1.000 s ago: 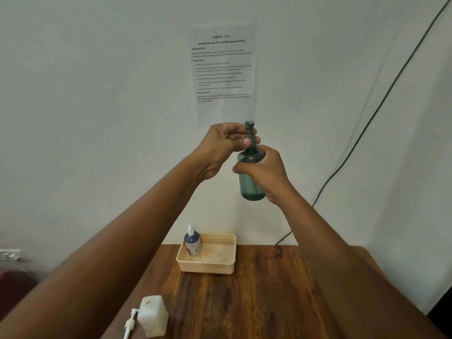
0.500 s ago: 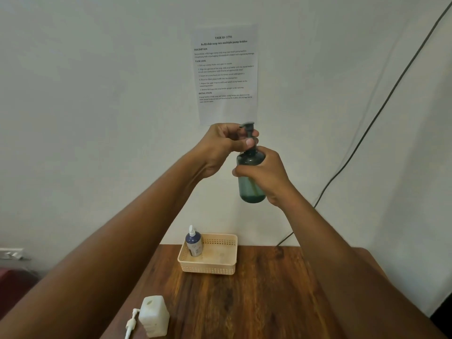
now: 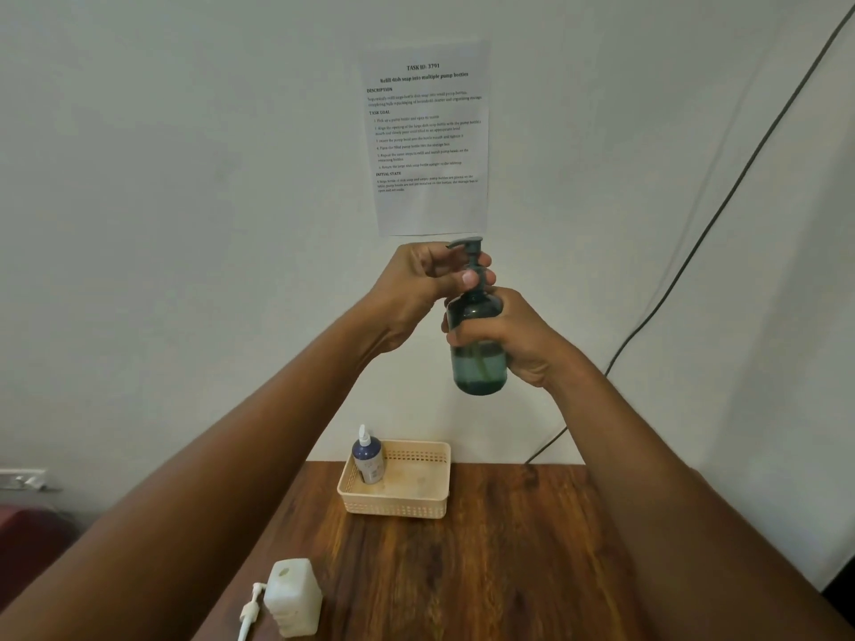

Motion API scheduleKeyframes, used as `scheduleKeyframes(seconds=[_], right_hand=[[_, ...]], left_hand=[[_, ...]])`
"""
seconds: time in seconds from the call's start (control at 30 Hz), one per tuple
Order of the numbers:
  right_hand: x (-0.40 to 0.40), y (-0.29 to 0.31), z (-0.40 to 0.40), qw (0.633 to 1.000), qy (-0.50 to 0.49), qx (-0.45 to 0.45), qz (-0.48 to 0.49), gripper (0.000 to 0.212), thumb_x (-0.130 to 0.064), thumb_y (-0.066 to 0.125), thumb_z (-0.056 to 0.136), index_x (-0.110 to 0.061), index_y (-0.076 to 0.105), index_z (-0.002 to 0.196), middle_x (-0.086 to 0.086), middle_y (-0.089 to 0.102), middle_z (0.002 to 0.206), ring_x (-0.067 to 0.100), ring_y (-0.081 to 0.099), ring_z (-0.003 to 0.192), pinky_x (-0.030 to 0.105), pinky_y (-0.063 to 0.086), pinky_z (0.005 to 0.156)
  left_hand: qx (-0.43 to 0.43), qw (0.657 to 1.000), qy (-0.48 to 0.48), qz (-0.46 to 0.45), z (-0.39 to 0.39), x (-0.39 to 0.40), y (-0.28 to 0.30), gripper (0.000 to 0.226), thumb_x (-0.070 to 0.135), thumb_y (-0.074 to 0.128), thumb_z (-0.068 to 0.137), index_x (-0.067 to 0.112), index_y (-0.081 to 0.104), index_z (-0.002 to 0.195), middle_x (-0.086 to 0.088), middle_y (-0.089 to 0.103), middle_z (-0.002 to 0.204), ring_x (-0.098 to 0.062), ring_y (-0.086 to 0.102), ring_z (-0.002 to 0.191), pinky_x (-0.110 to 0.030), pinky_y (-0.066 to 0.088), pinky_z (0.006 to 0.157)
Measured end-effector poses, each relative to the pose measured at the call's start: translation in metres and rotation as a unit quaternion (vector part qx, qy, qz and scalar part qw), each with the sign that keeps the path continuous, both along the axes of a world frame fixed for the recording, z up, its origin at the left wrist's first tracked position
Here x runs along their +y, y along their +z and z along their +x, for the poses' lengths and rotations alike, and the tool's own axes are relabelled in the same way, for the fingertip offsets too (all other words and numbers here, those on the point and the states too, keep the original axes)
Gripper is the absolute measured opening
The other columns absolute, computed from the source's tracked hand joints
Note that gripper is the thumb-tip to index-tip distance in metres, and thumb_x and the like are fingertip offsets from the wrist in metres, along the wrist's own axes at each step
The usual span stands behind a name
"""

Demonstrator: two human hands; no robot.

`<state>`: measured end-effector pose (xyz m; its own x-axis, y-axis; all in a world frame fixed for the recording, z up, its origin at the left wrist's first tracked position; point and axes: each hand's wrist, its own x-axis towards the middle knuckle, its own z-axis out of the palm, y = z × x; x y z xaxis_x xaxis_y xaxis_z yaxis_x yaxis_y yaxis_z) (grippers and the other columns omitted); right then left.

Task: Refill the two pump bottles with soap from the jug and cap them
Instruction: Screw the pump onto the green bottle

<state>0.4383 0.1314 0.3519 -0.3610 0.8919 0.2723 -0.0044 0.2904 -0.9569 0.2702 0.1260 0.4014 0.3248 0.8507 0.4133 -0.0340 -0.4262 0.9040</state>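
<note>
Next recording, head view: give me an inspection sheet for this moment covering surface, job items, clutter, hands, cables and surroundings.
Surface: wooden table, bare in the middle, no spill visible.
Job's things: green pump bottle held up in the air, pump head seated on it; blue bottle with white pump stands in the left of the beige basket; white jug open at the near edge, loose white pump lying beside it.
Clutter: nothing seen.
Hands: right hand wraps the green bottle's body; left hand pinches its pump collar.
Cables: black cable runs down the wall behind the table.
Surroundings: printed task sheet taped to the wall; wall socket at far left.
</note>
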Motion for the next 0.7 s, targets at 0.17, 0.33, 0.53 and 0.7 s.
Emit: scheduleKeyframes(seconds=[0.17, 0.33, 0.53, 0.7], right_hand=[[0.002, -0.005, -0.002, 1.000, 0.000, -0.007, 0.003, 0.035, -0.010, 0.080, 0.069, -0.009, 0.068, 0.103, 0.009, 0.074, 0.095, 0.019, 0.072, 0.090, 0.036, 0.058, 0.080], [0.002, -0.003, -0.007, 1.000, -0.003, -0.014, 0.010, 0.039, -0.013, 0.081, 0.068, -0.012, 0.068, 0.105, 0.007, 0.074, 0.095, 0.021, 0.072, 0.093, 0.038, 0.061, 0.083], [0.002, 0.000, -0.007, 1.000, 0.015, -0.009, 0.007, 0.027, -0.009, 0.078, 0.070, -0.008, 0.069, 0.095, 0.007, 0.072, 0.091, 0.017, 0.071, 0.087, 0.031, 0.059, 0.075], [0.004, 0.003, -0.011, 0.999, -0.032, -0.023, 0.026, 0.039, -0.015, 0.081, 0.066, -0.011, 0.068, 0.103, 0.009, 0.073, 0.097, 0.030, 0.071, 0.100, 0.047, 0.060, 0.088]], left_hand=[[0.036, 0.999, -0.003, -0.015, -0.006, 0.003, -0.003, 0.025, 0.002, 0.068, 0.096, 0.001, 0.070, 0.120, -0.009, 0.077, 0.106, -0.024, 0.074, 0.104, -0.031, 0.057, 0.096], [0.013, 0.999, 0.033, 0.010, -0.008, 0.005, -0.005, 0.016, 0.001, 0.072, 0.092, 0.009, 0.077, 0.104, -0.003, 0.078, 0.104, -0.020, 0.073, 0.096, -0.036, 0.057, 0.094], [0.004, 0.998, -0.059, -0.034, -0.016, 0.006, -0.006, 0.025, 0.002, 0.056, 0.103, 0.004, 0.066, 0.125, -0.011, 0.076, 0.117, -0.026, 0.072, 0.111, -0.030, 0.056, 0.096], [0.008, 0.999, 0.039, 0.004, -0.005, 0.005, -0.008, 0.014, 0.013, 0.071, 0.096, 0.012, 0.076, 0.109, -0.001, 0.078, 0.100, -0.018, 0.074, 0.096, -0.024, 0.055, 0.084]])
